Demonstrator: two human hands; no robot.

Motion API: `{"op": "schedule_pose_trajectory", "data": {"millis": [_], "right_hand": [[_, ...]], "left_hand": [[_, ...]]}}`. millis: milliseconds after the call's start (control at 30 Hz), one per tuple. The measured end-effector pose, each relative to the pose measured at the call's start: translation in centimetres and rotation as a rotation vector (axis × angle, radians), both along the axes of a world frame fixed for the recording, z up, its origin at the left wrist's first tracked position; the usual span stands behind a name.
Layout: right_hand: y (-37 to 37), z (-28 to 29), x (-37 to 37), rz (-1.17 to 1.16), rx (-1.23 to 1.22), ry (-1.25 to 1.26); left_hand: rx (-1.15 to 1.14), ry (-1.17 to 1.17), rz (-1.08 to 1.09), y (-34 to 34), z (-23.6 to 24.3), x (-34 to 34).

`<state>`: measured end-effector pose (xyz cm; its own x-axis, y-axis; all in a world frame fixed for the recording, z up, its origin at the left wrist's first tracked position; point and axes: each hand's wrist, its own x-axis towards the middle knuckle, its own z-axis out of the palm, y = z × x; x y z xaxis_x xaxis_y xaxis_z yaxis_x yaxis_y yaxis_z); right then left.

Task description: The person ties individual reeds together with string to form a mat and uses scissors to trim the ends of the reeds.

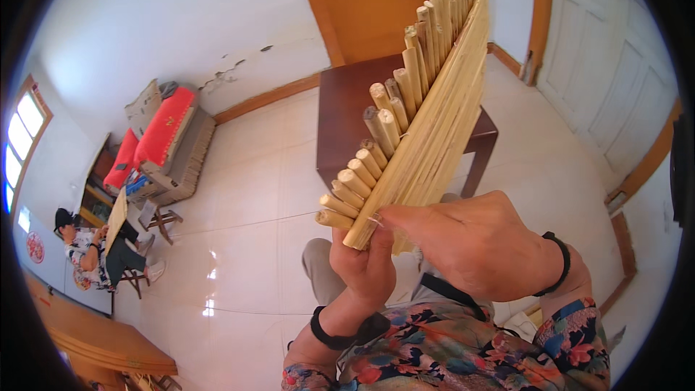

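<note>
A long panel of pale dry plant stalks [434, 152], laid side by side, slants up and away from me. Its cut round ends form an uneven, stepped row along the left side. My left hand [365, 264] is closed around the near corner, with its thumb by the edge stalk and its fingers behind the panel. Over that corner, my right hand [470, 246] is closed, thumb and forefinger pinched against the edge stalk. A thin pale strand [376, 219] shows by those fingertips; whether they grip it is hidden.
Beyond the panel stands a dark red-brown table [347, 101]. At far left, a person [90, 246] sits on a stool holding a flat straw-coloured panel, near a sofa with red covers [163, 127]. A white door [615, 65] is at right, a wooden cabinet [101, 329] at lower left.
</note>
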<state>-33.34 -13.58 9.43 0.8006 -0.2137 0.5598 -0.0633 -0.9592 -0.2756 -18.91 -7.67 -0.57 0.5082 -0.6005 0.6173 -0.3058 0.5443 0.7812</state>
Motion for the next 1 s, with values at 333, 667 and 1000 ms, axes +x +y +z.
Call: {"op": "schedule_pose_trajectory", "data": {"millis": [333,667,1000], "right_hand": [[5.1,-1.8,-8.5,-0.456,0.242,-0.058],[8.4,-7.4,-12.0,-0.615,0.585,-0.395],[7.6,-7.6,-12.2,-0.667,0.355,-0.326]], "left_hand": [[-0.308,-0.390,-0.221,-2.1,1.2,-6.9],[-0.357,-0.546,-0.318,-2.6,-0.5,-10.6],[-0.355,-0.553,-0.344,-2.6,-0.4,-9.9]]}}
